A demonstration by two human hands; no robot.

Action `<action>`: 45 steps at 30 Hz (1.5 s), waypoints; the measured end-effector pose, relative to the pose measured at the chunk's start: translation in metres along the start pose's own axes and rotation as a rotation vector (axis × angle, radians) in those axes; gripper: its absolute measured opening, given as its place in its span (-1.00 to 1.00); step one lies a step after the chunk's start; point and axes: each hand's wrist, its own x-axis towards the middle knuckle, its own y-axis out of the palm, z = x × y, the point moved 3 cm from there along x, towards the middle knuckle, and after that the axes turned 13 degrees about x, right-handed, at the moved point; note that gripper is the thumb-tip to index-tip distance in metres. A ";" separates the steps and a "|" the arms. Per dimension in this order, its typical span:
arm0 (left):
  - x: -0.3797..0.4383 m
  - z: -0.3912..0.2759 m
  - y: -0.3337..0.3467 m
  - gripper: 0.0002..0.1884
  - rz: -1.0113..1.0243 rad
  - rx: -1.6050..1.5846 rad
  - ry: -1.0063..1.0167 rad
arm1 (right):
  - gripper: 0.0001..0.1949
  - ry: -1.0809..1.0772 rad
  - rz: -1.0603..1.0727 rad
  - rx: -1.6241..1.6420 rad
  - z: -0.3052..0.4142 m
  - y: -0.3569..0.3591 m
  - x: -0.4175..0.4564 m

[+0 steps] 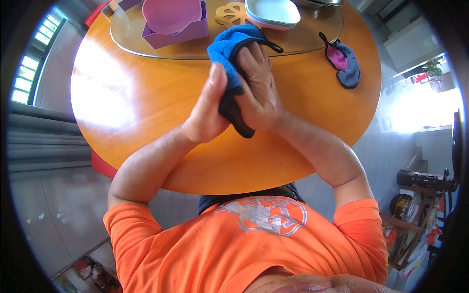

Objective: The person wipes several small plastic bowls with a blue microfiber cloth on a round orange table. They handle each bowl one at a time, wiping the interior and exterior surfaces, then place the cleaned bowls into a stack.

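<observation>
Between my two hands a blue cloth (pixel 234 40) with black trim is pressed and folded over itself. A black hanging loop sticks out at its far right side, and a dark end droops below my palms. My left hand (pixel 209 106) grips the cloth from the left, thumb uppermost. From the right, my right hand (pixel 260 91) lies across it, with its fingertips partly hidden under the blue fold. Both hands are above the round wooden table (pixel 176 106). A second cloth (pixel 346 64), grey-blue and magenta with black trim, lies crumpled to the right of my right hand.
A glass turntable (pixel 128 47) spans the table's far part. On it are a purple bin (pixel 179 38) with a pink dish (pixel 172 16), a wooden cutout trivet (pixel 229 14), stacked trays (pixel 273 13) and metal ware (pixel 322 3). A cluttered wooden rack (pixel 406 223) stands at right.
</observation>
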 end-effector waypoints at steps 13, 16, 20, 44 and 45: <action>-0.002 0.012 0.000 0.23 0.395 0.831 0.382 | -0.49 0.293 0.019 0.455 -0.010 -0.011 -0.016; 0.000 0.019 -0.004 0.33 0.376 1.005 0.412 | -0.42 0.634 -0.132 0.817 -0.006 -0.004 -0.019; 0.003 0.009 -0.002 0.44 0.240 1.351 0.550 | -0.42 0.998 -0.322 1.178 0.000 0.007 -0.015; 0.016 -0.013 -0.048 -0.19 -0.023 1.355 0.346 | -0.75 0.731 -0.033 0.533 0.025 -0.004 -0.020; 0.015 -0.013 -0.049 -0.22 0.008 1.278 0.269 | -0.77 0.628 -0.014 0.503 0.024 -0.002 -0.023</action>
